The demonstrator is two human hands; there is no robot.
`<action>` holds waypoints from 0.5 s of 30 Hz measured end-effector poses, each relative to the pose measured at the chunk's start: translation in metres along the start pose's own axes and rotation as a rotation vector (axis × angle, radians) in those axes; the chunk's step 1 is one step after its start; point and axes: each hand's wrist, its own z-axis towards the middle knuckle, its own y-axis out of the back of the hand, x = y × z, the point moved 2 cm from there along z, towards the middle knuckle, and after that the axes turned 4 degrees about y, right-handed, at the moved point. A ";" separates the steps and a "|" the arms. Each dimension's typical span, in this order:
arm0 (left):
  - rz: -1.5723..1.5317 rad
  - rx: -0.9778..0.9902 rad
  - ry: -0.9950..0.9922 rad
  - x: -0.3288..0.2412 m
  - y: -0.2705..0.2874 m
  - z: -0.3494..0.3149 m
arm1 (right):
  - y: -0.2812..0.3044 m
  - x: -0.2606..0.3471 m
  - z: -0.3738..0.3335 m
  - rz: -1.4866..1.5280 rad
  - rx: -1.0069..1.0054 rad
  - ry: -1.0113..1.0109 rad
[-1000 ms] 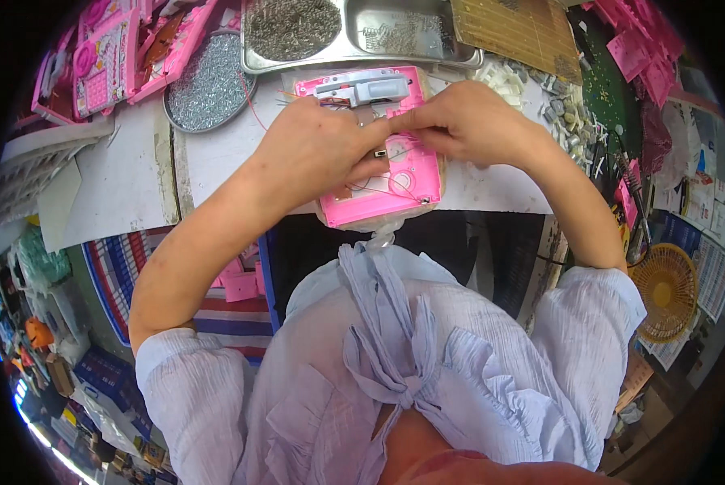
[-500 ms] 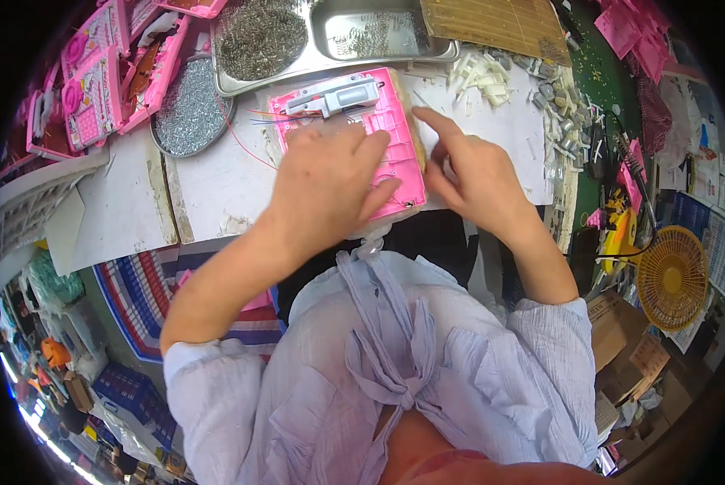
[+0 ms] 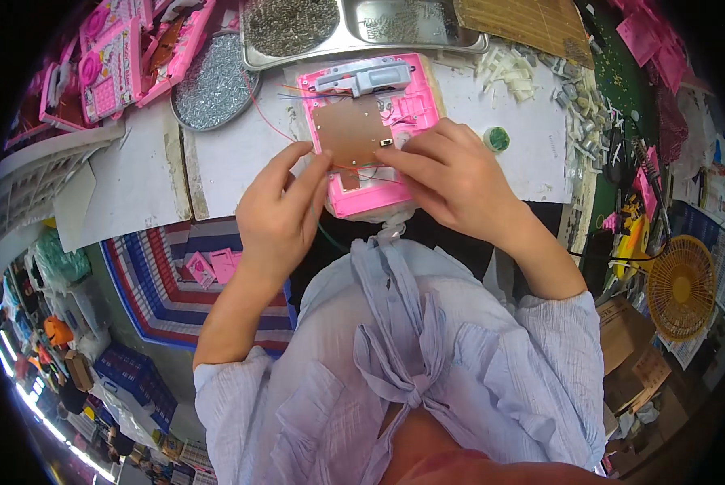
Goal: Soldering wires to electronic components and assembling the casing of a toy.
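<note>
A pink plastic housing (image 3: 362, 201) lies open in front of me, with a brown circuit board (image 3: 350, 129) across its left and middle part. My left hand (image 3: 278, 202) has thumb and forefinger closed at the board's left edge. At the opposite edge, beside a small black-and-silver switch (image 3: 386, 142), the fingers of my right hand (image 3: 459, 178) are curled, their tips against the board. A grey plastic part (image 3: 370, 79) sits along the housing's far side. Thin coloured wires (image 3: 306, 95) stick out to the left, and others cross the board's near edge.
Beyond the housing is a metal tray (image 3: 346, 48) of small metal parts. A round dish (image 3: 217, 89) of screws and stacked pink housings (image 3: 112, 73) stand at left. White plastic pieces (image 3: 508, 77), a small green-topped round piece (image 3: 497, 139) and a yellow fan (image 3: 680, 287) are at right.
My left hand has drawn back to the left, uncovering the brown board. My right hand has moved from beside the housing onto the board's right edge, and the green-topped piece now shows.
</note>
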 end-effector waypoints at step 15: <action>-0.273 0.023 0.079 -0.014 -0.007 -0.075 | -0.050 0.028 0.000 -0.026 0.034 0.080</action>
